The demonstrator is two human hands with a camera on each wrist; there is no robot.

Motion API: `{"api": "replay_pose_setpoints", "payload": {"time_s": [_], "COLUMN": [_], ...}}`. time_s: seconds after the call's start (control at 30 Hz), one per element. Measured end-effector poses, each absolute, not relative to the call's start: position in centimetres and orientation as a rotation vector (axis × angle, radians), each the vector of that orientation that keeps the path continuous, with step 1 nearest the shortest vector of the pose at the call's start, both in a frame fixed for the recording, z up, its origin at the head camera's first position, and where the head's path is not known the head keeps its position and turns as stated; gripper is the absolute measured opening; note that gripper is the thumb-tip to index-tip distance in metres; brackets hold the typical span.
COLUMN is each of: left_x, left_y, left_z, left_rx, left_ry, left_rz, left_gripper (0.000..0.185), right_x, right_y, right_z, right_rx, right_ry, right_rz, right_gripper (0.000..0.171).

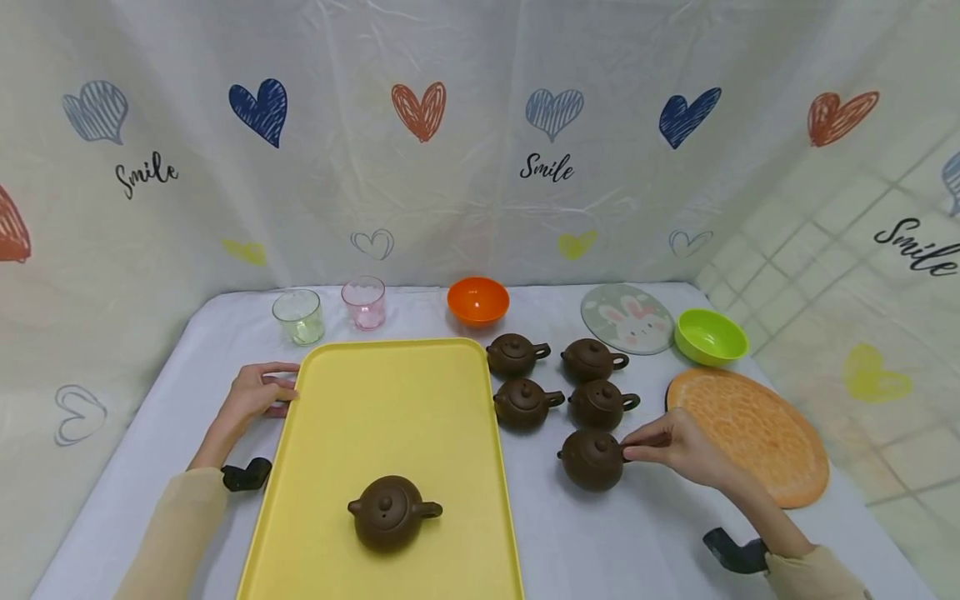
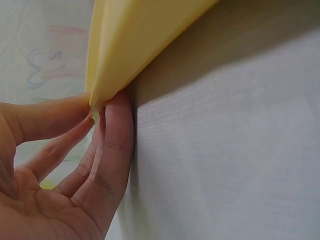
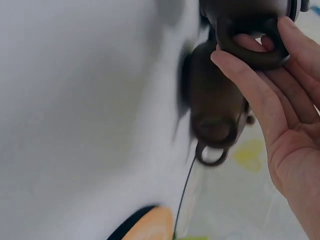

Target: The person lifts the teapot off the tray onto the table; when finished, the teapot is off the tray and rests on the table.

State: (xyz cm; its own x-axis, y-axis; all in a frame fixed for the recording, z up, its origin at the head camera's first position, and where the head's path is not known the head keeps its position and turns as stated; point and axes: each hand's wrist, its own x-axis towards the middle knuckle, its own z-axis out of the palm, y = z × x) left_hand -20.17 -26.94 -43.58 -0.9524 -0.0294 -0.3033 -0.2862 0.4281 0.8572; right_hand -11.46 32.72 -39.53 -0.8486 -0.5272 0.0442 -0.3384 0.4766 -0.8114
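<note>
My right hand [image 1: 678, 446] pinches the handle [image 3: 255, 55] of a dark brown teapot [image 1: 591, 461], the nearest one in the group right of the tray. In the right wrist view, thumb and fingers close round the ring of that handle. At the left, my left hand [image 1: 258, 390] pinches the rim of a yellow tray [image 1: 405, 400] near its upper left corner; the left wrist view shows thumb and fingertips at the tray's edge [image 2: 107, 90]. One brown teapot [image 1: 387, 514] sits on the tray, its handle to the right.
Several more teapots [image 1: 596, 404] stand between the tray and a round orange-brown mat [image 1: 750, 433]. Along the back are a green glass [image 1: 298, 317], a pink glass [image 1: 364, 302], an orange bowl [image 1: 478, 302], a rabbit-print round mat [image 1: 628, 318] and a lime bowl [image 1: 710, 337].
</note>
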Motion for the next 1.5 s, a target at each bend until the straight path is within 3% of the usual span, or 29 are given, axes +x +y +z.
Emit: {"api": "replay_pose_setpoints", "payload": {"time_s": [0.53, 1.0, 1.23, 1.5], "left_x": [-20.1, -20.3, -20.2, -20.1], "left_y": [-27.0, -27.1, -27.0, -26.8], "left_z": [-43.8, -44.0, -43.9, -43.7], "left_rx": [-0.300, -0.301, -0.303, -0.298], "left_ry": [2.433, 2.438, 2.446, 2.444], "left_rz": [1.534, 1.536, 1.534, 1.536], "left_gripper": [0.058, 0.060, 0.059, 0.059], "right_x": [-11.6, -12.0, -12.0, -11.8], "right_y": [35.8, 35.1, 30.3, 22.2], "right_z": [-40.3, -39.2, -37.4, -38.1], "right_rx": [-0.550, -0.495, -0.494, -0.869], "right_ry": [2.544, 2.588, 2.627, 2.495], "right_rz": [-1.231, -1.155, -1.279, -1.374], "right_gripper": [0.018, 0.022, 0.023, 0.022]}}
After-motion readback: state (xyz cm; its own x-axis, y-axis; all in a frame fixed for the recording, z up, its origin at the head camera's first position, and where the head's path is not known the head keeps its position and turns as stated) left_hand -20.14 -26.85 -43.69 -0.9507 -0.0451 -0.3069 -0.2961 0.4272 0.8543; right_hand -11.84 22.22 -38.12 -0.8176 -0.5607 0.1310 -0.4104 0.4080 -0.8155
